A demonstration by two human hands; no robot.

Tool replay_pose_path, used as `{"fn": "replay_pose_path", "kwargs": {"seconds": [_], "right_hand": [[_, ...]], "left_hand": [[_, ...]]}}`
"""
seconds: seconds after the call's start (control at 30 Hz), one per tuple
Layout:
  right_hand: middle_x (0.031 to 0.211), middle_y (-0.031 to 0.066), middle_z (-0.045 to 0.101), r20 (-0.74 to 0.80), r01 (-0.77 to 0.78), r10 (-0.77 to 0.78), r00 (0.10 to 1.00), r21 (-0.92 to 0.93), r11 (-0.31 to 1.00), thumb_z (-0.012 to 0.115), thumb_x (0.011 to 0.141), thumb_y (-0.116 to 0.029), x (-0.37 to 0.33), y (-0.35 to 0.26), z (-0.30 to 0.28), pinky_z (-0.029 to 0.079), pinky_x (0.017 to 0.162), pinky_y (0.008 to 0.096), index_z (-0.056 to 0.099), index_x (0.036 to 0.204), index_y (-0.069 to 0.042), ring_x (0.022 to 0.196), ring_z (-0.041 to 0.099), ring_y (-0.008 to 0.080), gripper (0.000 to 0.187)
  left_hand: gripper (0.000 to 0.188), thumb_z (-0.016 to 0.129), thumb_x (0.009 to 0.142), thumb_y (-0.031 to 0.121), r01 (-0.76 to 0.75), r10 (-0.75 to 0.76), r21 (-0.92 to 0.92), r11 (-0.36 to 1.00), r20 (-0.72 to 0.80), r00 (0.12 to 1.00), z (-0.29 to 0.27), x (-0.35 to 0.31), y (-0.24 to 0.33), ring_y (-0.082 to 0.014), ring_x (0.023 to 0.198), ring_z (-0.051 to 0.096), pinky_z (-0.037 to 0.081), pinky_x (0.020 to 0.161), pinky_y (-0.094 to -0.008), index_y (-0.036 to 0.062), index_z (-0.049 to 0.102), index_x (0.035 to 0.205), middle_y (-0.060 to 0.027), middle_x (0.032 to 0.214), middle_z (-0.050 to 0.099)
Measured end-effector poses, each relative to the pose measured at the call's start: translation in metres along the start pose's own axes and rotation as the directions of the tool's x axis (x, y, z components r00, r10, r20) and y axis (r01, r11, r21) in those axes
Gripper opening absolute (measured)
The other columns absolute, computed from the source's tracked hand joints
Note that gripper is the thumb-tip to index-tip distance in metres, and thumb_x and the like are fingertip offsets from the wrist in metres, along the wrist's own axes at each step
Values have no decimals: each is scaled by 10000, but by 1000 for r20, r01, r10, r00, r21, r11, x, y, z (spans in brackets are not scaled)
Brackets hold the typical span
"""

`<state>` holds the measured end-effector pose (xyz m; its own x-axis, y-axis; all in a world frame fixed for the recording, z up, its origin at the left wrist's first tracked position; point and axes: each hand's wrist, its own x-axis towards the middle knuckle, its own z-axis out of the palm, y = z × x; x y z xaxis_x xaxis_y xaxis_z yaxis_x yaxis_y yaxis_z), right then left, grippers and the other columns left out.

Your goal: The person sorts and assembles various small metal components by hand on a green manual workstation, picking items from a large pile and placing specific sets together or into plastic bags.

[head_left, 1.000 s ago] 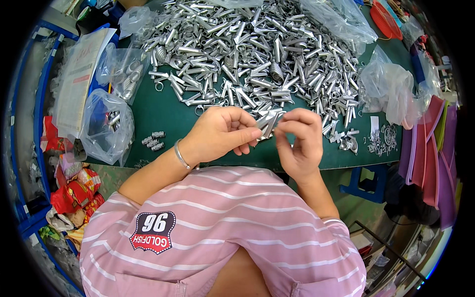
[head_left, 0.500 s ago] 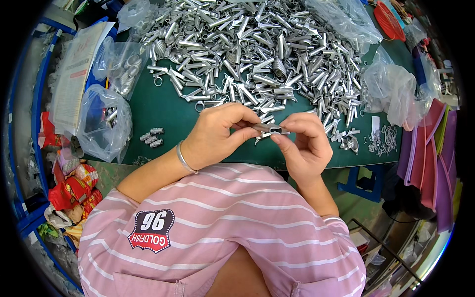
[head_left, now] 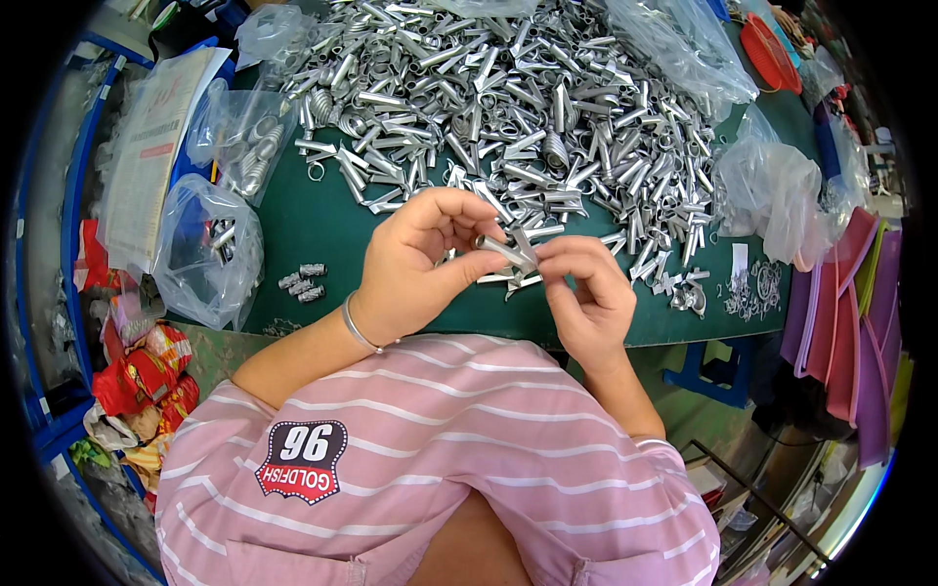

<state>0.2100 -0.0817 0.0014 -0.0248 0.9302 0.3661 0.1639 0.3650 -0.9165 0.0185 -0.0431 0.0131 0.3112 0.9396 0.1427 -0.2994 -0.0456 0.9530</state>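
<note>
A silver metal tube piece with an angled flap (head_left: 511, 253) is held between my two hands, just above the near edge of the pile. My left hand (head_left: 415, 252), with a metal bangle at its wrist, pinches the tube end between thumb and fingers. At the flap end, my right hand (head_left: 590, 293) grips with thumb and forefinger, its other fingers curled. Beyond both hands spreads a big heap of similar silver tubes, clips and rings (head_left: 498, 107). Part of the held piece is hidden by my fingertips.
A green tabletop (head_left: 322, 230) bears the heap. Small ribbed metal cylinders (head_left: 305, 283) lie left of my left hand. Clear plastic bags (head_left: 210, 249) stand at the left, with more at the right (head_left: 772, 176). Thin wire rings (head_left: 754, 288) lie near the right edge, by hanging coloured strips (head_left: 840, 303).
The metal piece has turned from nearly level to slanting, and its angled flap now shows. My left fingers have shifted along it; my right hand has moved slightly down and left.
</note>
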Motion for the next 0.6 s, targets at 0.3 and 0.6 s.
{"fn": "replay_pose_path", "kwargs": {"seconds": [0.3,0.6], "right_hand": [[973,136,608,98,-8,11,995,-38,999,601,805,54,2,14,8,465,733,291,638,1027,14,862,582,230,228],[1000,59,621,242,-441,369,897,452,775,497,970,-215,6,16,8,466,771,231,580,1138,27,912,562,86,306]], "left_hand": [[514,683,748,-89,-329,259,400,856,220,941,1,-2,9,-139,808,605,484,665,-255,38,480,1203,-86,931,646],[470,614,675,-168,-545,350,497,675,435,830,4,9,17,-204,745,606,473,657,-297,53,571,1088,-68,873,662]]}}
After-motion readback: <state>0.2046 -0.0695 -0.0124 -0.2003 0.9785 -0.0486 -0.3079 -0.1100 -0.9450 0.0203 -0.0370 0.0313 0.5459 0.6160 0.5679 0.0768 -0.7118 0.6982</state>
